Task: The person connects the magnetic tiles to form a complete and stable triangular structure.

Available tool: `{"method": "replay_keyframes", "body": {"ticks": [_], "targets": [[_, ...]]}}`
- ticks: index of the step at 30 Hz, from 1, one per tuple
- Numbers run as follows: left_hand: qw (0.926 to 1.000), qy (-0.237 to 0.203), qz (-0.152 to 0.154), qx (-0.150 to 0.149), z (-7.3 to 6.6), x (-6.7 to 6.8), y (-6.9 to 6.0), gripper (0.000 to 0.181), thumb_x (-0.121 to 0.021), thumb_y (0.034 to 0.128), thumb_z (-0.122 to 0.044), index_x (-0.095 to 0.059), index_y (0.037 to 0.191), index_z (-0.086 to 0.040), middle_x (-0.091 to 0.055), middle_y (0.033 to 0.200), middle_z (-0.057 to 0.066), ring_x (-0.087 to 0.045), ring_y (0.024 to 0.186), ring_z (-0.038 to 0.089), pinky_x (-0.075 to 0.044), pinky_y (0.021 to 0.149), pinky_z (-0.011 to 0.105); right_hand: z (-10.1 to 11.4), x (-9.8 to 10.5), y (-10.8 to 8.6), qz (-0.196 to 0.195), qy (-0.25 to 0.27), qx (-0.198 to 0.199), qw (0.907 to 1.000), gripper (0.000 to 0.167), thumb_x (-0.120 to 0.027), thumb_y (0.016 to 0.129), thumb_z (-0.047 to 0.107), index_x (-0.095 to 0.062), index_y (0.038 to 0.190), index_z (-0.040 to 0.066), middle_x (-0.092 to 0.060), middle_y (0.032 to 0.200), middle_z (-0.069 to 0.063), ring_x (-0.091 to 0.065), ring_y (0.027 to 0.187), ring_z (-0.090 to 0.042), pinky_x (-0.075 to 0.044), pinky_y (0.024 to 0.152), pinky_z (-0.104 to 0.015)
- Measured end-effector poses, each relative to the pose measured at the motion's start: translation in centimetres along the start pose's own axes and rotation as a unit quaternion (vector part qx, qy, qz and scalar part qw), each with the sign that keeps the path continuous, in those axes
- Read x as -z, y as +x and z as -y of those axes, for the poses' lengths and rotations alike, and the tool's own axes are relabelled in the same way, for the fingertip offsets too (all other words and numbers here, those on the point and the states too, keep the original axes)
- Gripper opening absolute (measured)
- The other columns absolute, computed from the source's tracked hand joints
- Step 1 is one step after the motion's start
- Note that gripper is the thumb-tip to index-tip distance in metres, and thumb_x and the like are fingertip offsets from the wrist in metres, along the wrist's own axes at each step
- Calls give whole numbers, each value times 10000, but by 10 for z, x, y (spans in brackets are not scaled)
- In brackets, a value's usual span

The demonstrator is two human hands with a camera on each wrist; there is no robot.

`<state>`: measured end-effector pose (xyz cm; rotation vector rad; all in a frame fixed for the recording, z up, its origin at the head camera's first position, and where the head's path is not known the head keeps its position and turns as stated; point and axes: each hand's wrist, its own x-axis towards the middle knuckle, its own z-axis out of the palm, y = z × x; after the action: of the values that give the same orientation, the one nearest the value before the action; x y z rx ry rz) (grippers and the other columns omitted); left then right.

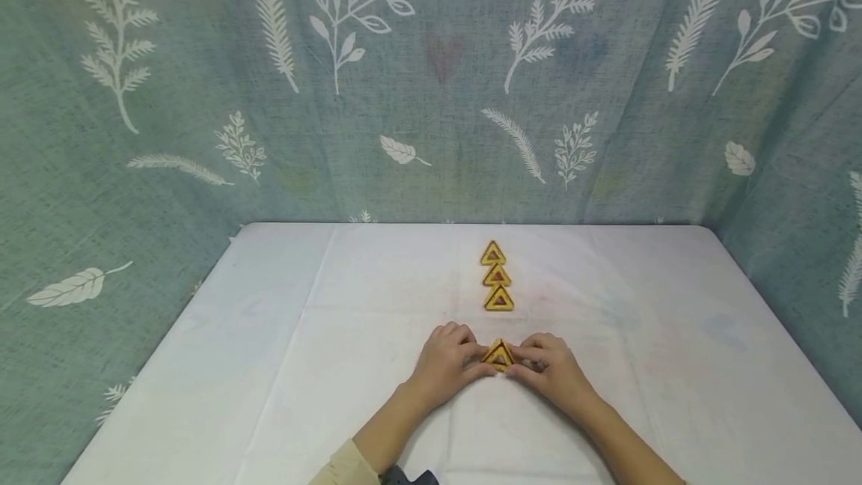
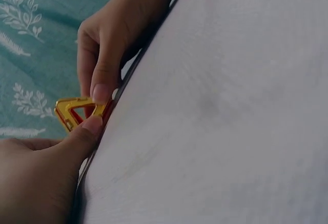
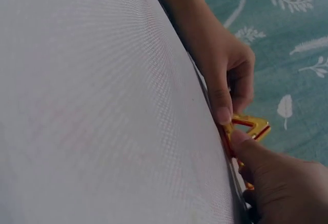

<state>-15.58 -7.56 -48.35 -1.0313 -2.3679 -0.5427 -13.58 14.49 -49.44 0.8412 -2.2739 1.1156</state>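
My left hand (image 1: 444,365) and right hand (image 1: 552,369) meet near the front of the table, pinching a yellow triangular frame piece (image 1: 500,358) from either side. Red edging shows along this piece, and its middle is open. In the left wrist view, the thumbs of both hands press on the yellow triangle (image 2: 77,108), which stands tilted up from the cloth. The right wrist view has the same triangle (image 3: 251,125) between the thumbs, with red beneath it. How many pieces are held together I cannot tell. The other fingertips are partly hidden.
Beyond the hands, three similar yellow triangles form a column: a far one (image 1: 493,254), a middle one (image 1: 497,275) and a near one (image 1: 499,299). A white cloth (image 1: 337,380) covers the table. Green leaf-patterned curtain (image 1: 431,96) hangs behind and at both sides.
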Motion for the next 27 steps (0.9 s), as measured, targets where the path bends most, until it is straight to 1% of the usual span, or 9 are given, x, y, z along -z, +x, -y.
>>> {"method": "replay_keyframes", "body": {"ticks": [3, 6, 9, 12, 15, 20, 23, 27], "targets": [[9998, 26, 68, 177, -2, -2, 1, 299, -760, 750, -419, -753, 912, -168, -538, 814, -85, -444, 718, 77, -370, 661, 232, 0, 0, 2, -120, -311, 95, 9994, 324, -844, 593, 114, -754, 894, 36, -593, 766, 64, -472, 642, -32, -385, 625, -199], [9987, 69, 230, 446, -3, -3, 3, 287, -743, 784, -402, -750, 945, -164, -549, 834, -79, -452, 727, 79, -376, 654, 230, 0, 1, 6, -190, -680, 118, 9974, 303, -838, 584, 136, -757, 863, 49, -585, 749, 68, -465, 628, -18, -374, 645, -242], [9960, 60, 435, 775, -2, -5, 5, 299, -727, 801, -403, -749, 976, -162, -551, 851, -76, -444, 731, 79, -373, 647, 229, 0, 1, 11, -126, -991, 22, 9950, 284, -838, 602, 168, -761, 856, 66, -578, 741, 72, -443, 636, -6, -370, 653, -269], [9932, 0, 538, 1036, 0, -5, 7, 312, -722, 801, -412, -749, 989, -164, -552, 848, -75, -435, 726, 76, -369, 639, 226, -1, 0, 15, 5, -1164, -61, 9932, 279, -834, 630, 181, -761, 872, 65, -573, 746, 63, -429, 647, -6, -378, 645, -271], [9913, -74, 548, 1192, 1, -6, 10, 324, -717, 800, -416, -747, 1004, -166, -553, 836, -75, -430, 721, 74, -358, 637, 218, -1, 1, 20, 80, -1195, -132, 9927, 282, -825, 649, 168, -755, 892, 43, -572, 755, 45, -438, 652, -28, -384, 628, -261], [9891, -92, 545, 1365, 2, -8, 16, 328, -713, 798, -419, -747, 1008, -169, -555, 825, -77, -426, 704, 72, -340, 610, 198, -5, 2, 27, 296, -1021, -374, 9936, 286, -808, 689, 145, -743, 935, 13, -587, 768, 24, -470, 658, -49, -403, 596, -230], [9877, -70, 608, 1437, 2, -8, 20, 329, -710, 801, -420, -746, 1006, -165, -558, 829, -70, -427, 703, 75, -340, 590, 187, -7, 4, 31, 445, -842, -627, 9935, 286, -795, 713, 137, -736, 960, 4, -602, 781, 10, -474, 651, -46, -414, 579, -217], [9853, 14, 748, 1533, 2, -9, 25, 340, -691, 816, -433, -741, 1023, -169, -562, 840, -68, -420, 706, 71, -336, 576, 172, -9, 5, 34, 611, -749, -1013, 9901, 286, -780, 738, 148, -732, 982, 6, -612, 799, 2, -463, 649, -37, -417, 575, -207]]}}
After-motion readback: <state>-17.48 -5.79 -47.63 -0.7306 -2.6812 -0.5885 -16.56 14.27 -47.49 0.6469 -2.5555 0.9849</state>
